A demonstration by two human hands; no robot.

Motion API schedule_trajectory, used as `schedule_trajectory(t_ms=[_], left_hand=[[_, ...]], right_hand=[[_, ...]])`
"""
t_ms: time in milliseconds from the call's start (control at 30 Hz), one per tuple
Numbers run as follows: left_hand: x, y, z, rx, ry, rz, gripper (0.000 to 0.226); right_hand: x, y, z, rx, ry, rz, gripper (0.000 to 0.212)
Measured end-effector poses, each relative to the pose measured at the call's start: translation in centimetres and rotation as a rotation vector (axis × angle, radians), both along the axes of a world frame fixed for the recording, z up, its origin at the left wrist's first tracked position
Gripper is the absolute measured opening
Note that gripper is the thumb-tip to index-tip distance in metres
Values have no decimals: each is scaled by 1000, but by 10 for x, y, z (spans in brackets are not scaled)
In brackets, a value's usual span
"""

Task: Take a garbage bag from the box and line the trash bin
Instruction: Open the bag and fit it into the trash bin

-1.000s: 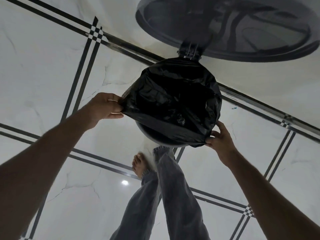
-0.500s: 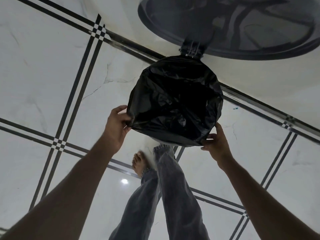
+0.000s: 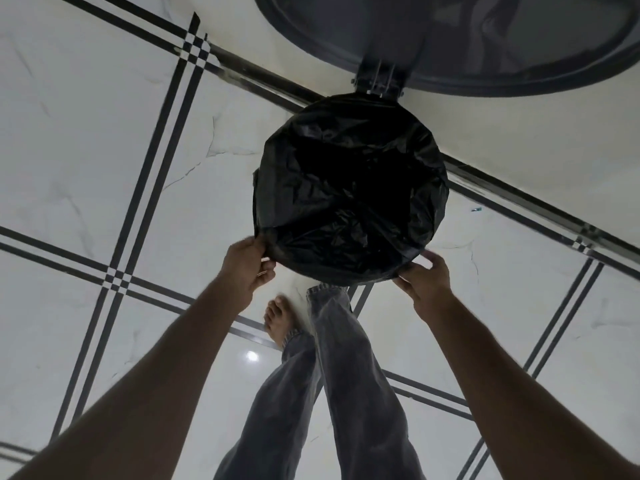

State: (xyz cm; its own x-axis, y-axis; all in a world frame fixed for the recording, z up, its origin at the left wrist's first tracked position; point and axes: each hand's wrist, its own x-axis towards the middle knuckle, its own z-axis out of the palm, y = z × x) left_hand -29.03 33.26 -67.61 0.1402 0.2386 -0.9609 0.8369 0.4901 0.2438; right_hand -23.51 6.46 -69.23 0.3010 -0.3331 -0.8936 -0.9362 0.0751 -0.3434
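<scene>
A black garbage bag [image 3: 349,192] is spread over the round mouth of the trash bin, its plastic folded down over the rim all around. The bin's body is hidden under the bag. Its raised lid [image 3: 485,43] stands open behind, joined by a hinge [image 3: 377,81]. My left hand [image 3: 246,268] pinches the bag's edge at the near-left of the rim. My right hand [image 3: 424,278] holds the bag's edge at the near-right of the rim, fingers curled on the plastic.
White marble floor tiles with black inlay lines [image 3: 152,188] surround the bin. My legs in grey jeans [image 3: 332,375] and a bare foot [image 3: 278,320] stand just in front of the bin. A dark skirting strip [image 3: 519,199] runs along the wall behind.
My left hand slid along the rim from the far left side to the near-left, pulling the bag's edge down. The bag now sits rounder and tighter over the rim.
</scene>
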Motion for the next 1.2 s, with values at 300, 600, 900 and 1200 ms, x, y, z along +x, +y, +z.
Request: schedule_trajectory(t_ms=[300, 600, 900, 1200], left_hand=[[-1, 1, -4, 214, -108, -110, 31], [22, 14, 9, 742, -121, -178, 42], [74, -46, 37, 530, -760, -922, 33], [161, -69, -84, 129, -40, -1155, 45]], right_hand=[[13, -2, 4, 200, -6, -313, 18], [26, 0, 32, 101, -98, -244, 29], [37, -1, 36, -364, -581, 682, 67], [49, -2, 8, -478, -740, 1008, 50]])
